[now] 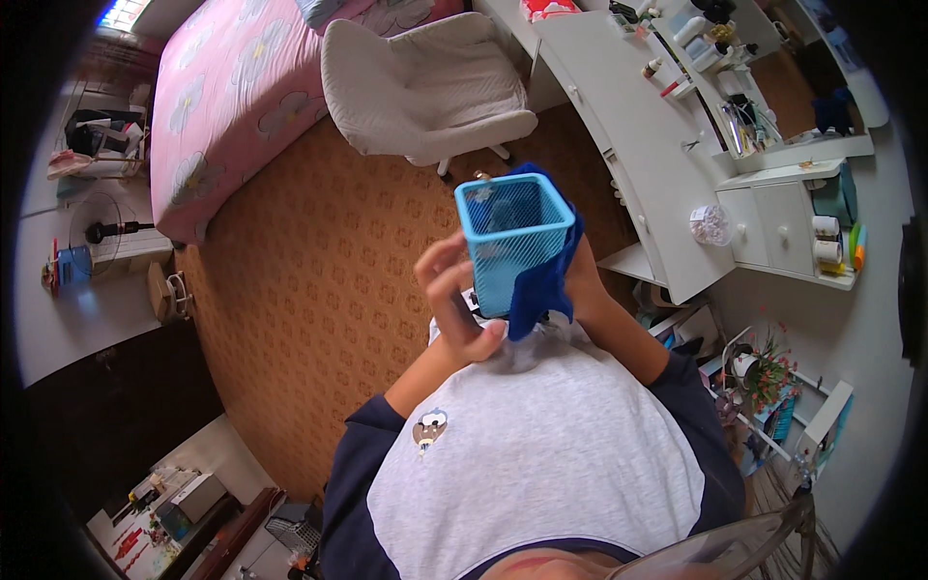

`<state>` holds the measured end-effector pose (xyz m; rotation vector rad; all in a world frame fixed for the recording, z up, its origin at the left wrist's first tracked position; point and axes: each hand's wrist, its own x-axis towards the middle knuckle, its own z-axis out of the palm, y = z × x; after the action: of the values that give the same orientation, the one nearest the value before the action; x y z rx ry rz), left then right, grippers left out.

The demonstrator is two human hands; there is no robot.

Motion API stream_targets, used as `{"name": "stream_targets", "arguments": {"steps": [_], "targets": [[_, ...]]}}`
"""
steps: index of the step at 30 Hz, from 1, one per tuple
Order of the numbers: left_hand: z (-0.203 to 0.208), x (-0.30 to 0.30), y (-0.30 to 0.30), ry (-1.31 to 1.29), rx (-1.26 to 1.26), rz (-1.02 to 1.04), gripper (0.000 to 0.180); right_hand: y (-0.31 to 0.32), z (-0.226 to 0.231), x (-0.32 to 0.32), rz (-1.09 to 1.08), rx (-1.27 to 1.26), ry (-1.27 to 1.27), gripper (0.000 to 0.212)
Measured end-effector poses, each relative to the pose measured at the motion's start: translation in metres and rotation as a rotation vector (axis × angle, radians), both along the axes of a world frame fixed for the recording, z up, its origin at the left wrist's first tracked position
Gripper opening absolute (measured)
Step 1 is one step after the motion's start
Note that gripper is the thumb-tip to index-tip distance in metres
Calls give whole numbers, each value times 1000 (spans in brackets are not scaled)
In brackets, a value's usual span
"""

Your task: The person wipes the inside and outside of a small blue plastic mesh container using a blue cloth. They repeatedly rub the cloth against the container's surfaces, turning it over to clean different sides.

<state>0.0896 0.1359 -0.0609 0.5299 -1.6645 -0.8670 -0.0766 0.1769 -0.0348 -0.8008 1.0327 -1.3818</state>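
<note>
Fingers (448,298) hold a mesh cup (503,261) above brown bedroom flooring (309,280).

Here's the left hand (456,304), cupped, fingers bent beside a light-blue mesh holder (495,275), thumb just below its base! Whether those fingertips touch it, hard to call. Right of them, a dark-blue cloth (536,298) hugs the holder's right side, the right hand (582,275) mostly hidden behind! Beyond the fingers, a pale chair (416,92); ahead-left, a pink flowered bed (237,106); ahead-right, a white dressing table (619,106).
</note>
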Motion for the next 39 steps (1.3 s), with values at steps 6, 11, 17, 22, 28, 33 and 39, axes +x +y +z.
{"name": "stream_targets", "arguments": {"steps": [6,11,17,22,28,33,39], "targets": [[44,-5,-21,171,531,-220,94,6,-23,-2,227,-124,238,99],[54,-1,-44,103,523,-323,98,8,-8,15,131,-152,202,85],[54,-14,-25,167,318,-93,96,7,-26,24,-92,-256,68,59],[50,-15,-23,441,639,-341,125,10,-10,8,67,-219,220,67],[46,-17,-34,393,722,-486,139,-3,14,0,183,-352,677,83],[47,-13,-24,427,830,-533,138,-2,6,6,-28,-236,471,89],[44,-17,-9,457,739,-551,135,1,-40,6,55,-186,-24,47]]}}
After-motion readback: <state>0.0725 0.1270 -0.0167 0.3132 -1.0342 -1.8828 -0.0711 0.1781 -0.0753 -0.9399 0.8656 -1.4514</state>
